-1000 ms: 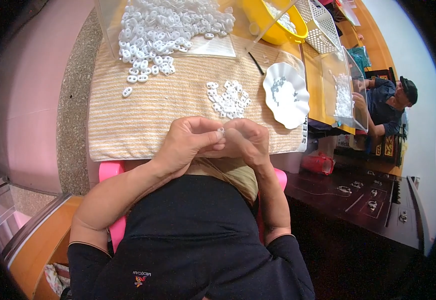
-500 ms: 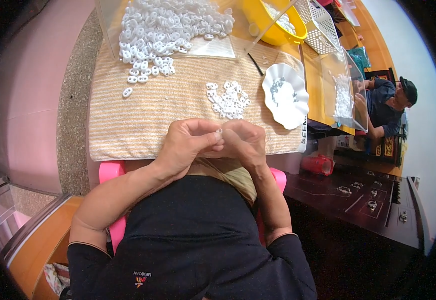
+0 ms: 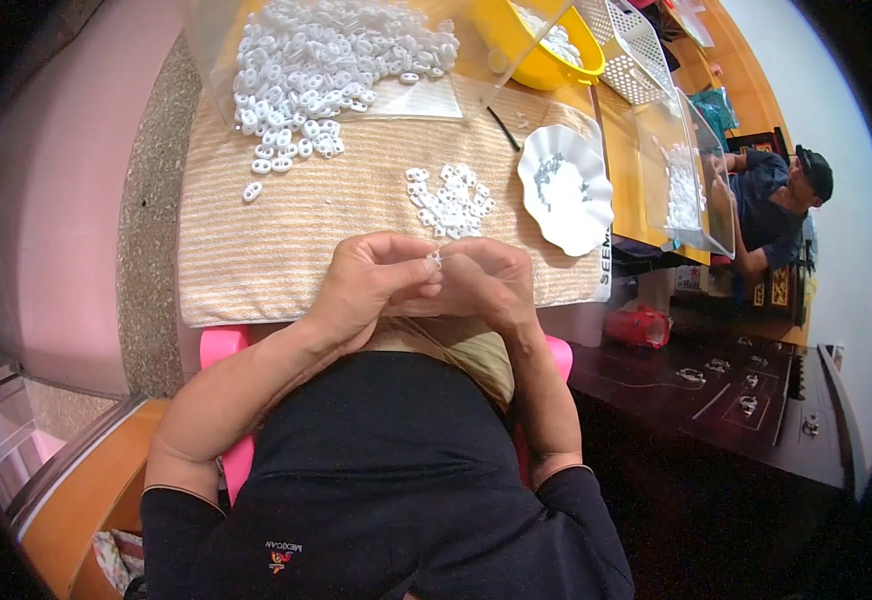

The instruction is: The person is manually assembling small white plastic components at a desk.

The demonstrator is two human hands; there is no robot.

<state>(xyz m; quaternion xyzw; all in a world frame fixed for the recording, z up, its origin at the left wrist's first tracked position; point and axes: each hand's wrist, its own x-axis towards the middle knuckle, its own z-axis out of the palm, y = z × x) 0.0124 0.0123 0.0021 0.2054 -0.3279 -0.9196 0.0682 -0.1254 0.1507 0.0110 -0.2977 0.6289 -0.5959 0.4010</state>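
My left hand [image 3: 371, 282] and my right hand [image 3: 488, 285] meet fingertip to fingertip at the near edge of a striped beige cloth [image 3: 296, 225]. Between them they pinch one small white plastic ring piece [image 3: 435, 260]. Just beyond my fingers lies a small heap of the same white pieces [image 3: 451, 202]. A much larger pile of white pieces [image 3: 321, 70] spreads across the far side of the cloth, with a few strays [image 3: 253, 191] at its left edge.
A white scalloped dish [image 3: 566, 190] sits right of the small heap. Behind it are a yellow bowl [image 3: 546, 45], a white basket [image 3: 641, 50] and a clear plastic box [image 3: 686, 180]. Another person [image 3: 776, 200] sits at the far right. A red object [image 3: 638, 326] lies by the table edge.
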